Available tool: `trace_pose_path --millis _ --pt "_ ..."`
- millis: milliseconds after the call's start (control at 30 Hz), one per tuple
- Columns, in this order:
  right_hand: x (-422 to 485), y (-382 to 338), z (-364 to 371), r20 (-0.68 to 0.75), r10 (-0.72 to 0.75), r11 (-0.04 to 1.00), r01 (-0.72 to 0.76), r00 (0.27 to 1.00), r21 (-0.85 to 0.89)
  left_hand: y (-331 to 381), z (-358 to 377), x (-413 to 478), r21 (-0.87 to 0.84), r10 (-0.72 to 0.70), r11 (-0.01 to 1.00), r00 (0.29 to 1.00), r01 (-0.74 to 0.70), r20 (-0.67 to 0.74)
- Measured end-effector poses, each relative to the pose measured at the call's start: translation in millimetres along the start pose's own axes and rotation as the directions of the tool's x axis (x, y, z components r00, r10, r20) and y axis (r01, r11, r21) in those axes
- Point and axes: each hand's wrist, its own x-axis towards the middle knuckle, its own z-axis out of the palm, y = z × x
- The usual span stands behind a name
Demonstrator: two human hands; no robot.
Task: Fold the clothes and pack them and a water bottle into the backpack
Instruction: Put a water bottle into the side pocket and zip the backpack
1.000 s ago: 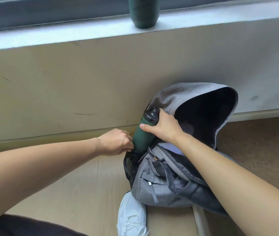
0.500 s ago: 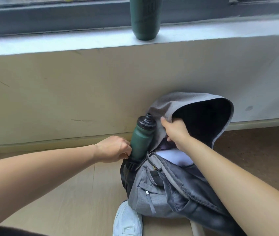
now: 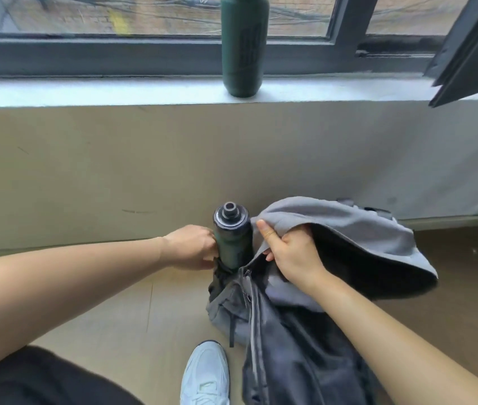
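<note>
The right hand [image 3: 292,255] has come off the water bottle [image 3: 233,235] and now pinches the edge of the grey backpack's [image 3: 275,331] top flap [image 3: 348,229], thumb over the cloth and fingers curled beneath, holding it up and back. The bottle has sunk deeper into the dark side pocket [image 3: 219,277] on the pack's left side and stands upright, its long axis vertical, its black cap and spout pointing up. The left hand [image 3: 192,248] rests against the bottle's left side at the pocket's mouth, fingers bent; whether it grips the bottle or the pocket rim I cannot tell. Inside the open main compartment lies pale folded clothing [image 3: 287,293]. The pack stands on the floor close to the wall. A second green bottle [image 3: 243,48] stands on the windowsill [image 3: 86,92] above. A white sneaker [image 3: 205,375] sits just beside the pack's front.
</note>
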Motion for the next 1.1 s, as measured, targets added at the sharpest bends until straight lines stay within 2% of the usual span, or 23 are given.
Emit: trace_pose_path --millis 67,100,167,233,300,400,533,633,700,767,900,1100 --pt "-6.7 7.4 3.7 -0.032 0.083 0.997 -0.083 0.996 0.0 7.4 -6.9 -2.4 -0.096 -0.184 0.975 0.973 0.198 0.138" --pt "-9.6 11.0 4.9 -0.061 0.118 0.993 -0.118 0.991 -0.002 11.2 -9.2 -5.0 -0.172 -0.27 0.942 0.955 0.289 0.123" --pt "-15.8 17.2 5.4 -0.11 0.167 0.986 -0.167 0.98 0.01 16.8 -20.5 -10.4 -0.375 -0.407 0.848 0.913 0.374 -0.01" --pt "-20.9 22.4 3.5 -0.149 0.209 0.978 -0.205 0.966 0.042 23.7 -35.0 -13.6 -0.598 -0.491 0.735 0.86 0.321 -0.142" --pt "-23.3 25.1 1.7 -0.171 0.23 0.973 -0.221 0.958 0.071 31.5 -48.6 -7.8 -0.708 -0.466 0.686 0.848 0.166 -0.254" --pt "-23.1 25.6 0.0 -0.198 0.221 0.974 -0.206 0.955 0.091 42.8 -60.0 9.7 -0.656 -0.371 0.75 0.875 0.084 -0.312" --pt "-24.6 21.6 2.2 -0.229 0.206 0.971 -0.17 0.951 0.166 42.0 -67.0 22.3 -0.565 -0.422 0.795 0.871 0.221 -0.252" --pt "-25.3 15.7 5.8 -0.285 0.208 0.964 -0.147 0.936 0.221 39.8 -71.3 31.2 -0.499 -0.396 0.817 0.91 0.29 -0.119" --pt "-24.5 12.3 6.1 -0.311 0.221 0.95 -0.133 0.924 0.282 40.1 -68.2 30.8 -0.484 -0.309 0.84 0.949 0.244 -0.058" --pt "-24.4 10.2 4.8 -0.316 0.243 0.937 -0.138 0.917 0.321 39.7 -62.2 26.2 -0.49 -0.226 0.855 0.972 0.169 -0.058" --pt "-24.8 11.1 4.1 -0.333 0.241 0.954 -0.159 0.911 0.255 38.6 -53.1 22.4 -0.456 -0.134 0.886 0.988 0.082 -0.083" --pt "-27.0 10.0 3.5 -0.341 0.153 0.98 -0.098 0.927 0.171 43.3 -59.4 30.1 -0.458 -0.315 0.835 0.947 0.306 0.06"
